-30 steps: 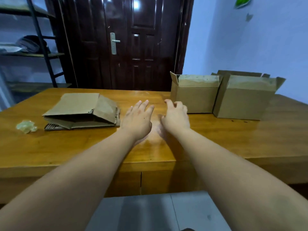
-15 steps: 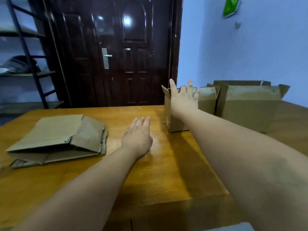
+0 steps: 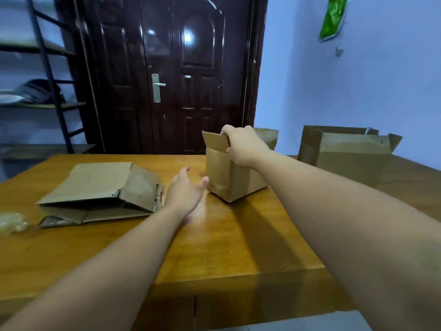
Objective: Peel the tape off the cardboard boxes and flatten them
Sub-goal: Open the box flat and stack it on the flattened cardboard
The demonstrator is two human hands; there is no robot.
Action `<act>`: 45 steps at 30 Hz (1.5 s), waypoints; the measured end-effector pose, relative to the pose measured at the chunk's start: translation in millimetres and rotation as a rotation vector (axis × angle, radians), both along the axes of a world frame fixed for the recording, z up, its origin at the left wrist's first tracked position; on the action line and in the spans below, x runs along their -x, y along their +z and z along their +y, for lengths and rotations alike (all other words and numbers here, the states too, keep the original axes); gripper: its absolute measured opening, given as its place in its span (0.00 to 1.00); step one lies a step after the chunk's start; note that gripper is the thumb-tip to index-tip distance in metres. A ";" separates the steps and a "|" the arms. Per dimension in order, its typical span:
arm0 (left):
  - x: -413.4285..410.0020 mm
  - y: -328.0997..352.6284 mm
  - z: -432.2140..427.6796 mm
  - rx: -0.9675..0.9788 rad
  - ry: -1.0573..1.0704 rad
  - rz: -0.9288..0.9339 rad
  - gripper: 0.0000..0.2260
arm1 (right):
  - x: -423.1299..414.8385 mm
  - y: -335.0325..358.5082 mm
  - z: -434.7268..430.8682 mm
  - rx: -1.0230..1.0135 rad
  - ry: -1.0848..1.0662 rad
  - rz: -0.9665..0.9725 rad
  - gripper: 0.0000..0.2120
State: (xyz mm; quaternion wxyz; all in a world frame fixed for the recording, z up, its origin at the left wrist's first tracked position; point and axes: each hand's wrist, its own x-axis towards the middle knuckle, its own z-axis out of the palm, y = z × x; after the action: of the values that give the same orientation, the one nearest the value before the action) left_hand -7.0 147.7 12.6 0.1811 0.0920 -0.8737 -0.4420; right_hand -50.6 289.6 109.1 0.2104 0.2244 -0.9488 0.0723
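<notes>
Auditor: Room and surface, head view?

Inspector: Blue wall (image 3: 358, 80), dark panelled door (image 3: 191, 80), metal shelf rack (image 3: 47, 68) at left. Wooden table (image 3: 214, 247) in front.

Auditor: Task items?

Inspector: One small cardboard box (image 3: 229, 180) stands mid-table, top flaps up, a corner towards the camera. A larger open box (image 3: 346, 158) sits well apart at right. A stack of flattened boxes (image 3: 100, 185) lies at left, with a crumpled wad of clear tape (image 3: 12, 222) near the table's left edge.

Auditor: Hands?

Inspector: The right hand (image 3: 243, 144) grips the small box's raised flap at its top edge, fingers curled over it. The left hand (image 3: 186, 189) is spread and holds nothing, low over the table, with its thumb just at the box's near wall. Contact cannot be confirmed.
</notes>
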 end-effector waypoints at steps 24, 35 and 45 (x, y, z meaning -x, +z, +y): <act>-104.9 24.3 -33.6 -0.723 -0.180 0.082 0.16 | -101.7 28.3 -25.6 0.960 0.172 -0.704 0.24; -106.0 16.0 -25.3 -0.532 -0.198 -0.064 0.06 | -98.0 -8.2 13.4 1.100 0.051 -0.498 0.27; -98.6 7.9 -23.7 -0.719 0.005 -0.062 0.12 | -106.7 -10.6 3.4 0.952 0.198 -0.511 0.16</act>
State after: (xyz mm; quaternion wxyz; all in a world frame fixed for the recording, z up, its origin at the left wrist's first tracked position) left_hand 91.6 124.1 20.6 0.1114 0.1652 -0.6671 -0.7178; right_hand 56.1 293.0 98.5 0.0436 0.1679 -0.8066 0.5651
